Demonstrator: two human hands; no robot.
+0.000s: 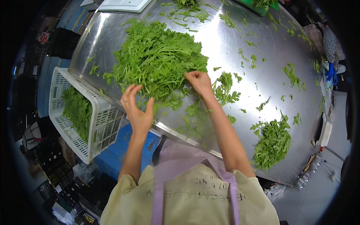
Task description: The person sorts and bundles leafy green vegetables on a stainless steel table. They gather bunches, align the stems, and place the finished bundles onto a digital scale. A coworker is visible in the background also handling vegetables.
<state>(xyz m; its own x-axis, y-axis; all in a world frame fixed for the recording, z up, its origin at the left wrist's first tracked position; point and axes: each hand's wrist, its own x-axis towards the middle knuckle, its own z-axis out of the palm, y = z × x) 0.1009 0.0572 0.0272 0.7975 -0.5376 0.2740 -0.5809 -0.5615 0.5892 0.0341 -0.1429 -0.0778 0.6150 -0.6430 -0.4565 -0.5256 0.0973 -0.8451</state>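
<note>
A large heap of leafy greens with lobed leaves, like chrysanthemum greens [163,53], lies on a stainless steel table [107,36]. At the heap's near left edge is my left hand [137,109], thumb and fingers spread, with leaves behind the gap. My right hand [199,81] is at the heap's right edge, its fingers curled in towards the thumb. Whether a leaf is pinched there cannot be made out. Just right of that wrist lies a small loose sprig [225,88]. Blurred leaves [194,121] show between my forearms, near the table's front edge.
A white plastic crate [104,112] holding greens tilts at the table's left edge. A smaller bunch [272,143] lies at right amid scattered leaf scraps. A white tray [125,4] and a green container [257,7] stand at the far side. Blue-gloved hands [331,74] of another person appear far right.
</note>
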